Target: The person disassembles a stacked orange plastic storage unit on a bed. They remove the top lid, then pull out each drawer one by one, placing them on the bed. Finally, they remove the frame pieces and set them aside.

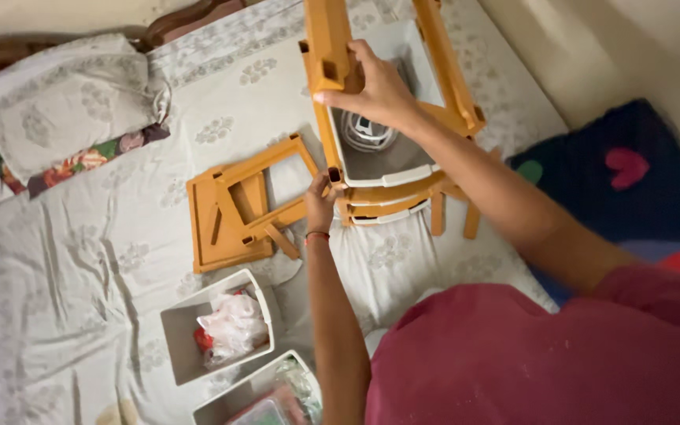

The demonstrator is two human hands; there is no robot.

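An orange plastic drawer rack point(403, 185) lies on its side on the bed, with a white drawer point(379, 153) in it. My right hand point(375, 86) grips one of its upright orange posts point(326, 39) near the top. My left hand point(320, 206), a red thread on its wrist, holds the rack's lower corner by a post socket. Loose orange frame panels point(234, 212) lie flat just left of my left hand.
Two white drawers sit near the bed's front: one point(218, 327) with plastic bags in it, another point(265, 397) partly cut off. A folded pillow and cloth point(64, 102) lie far left. A dark blue mat point(639, 189) with coloured shapes lies right of the bed.
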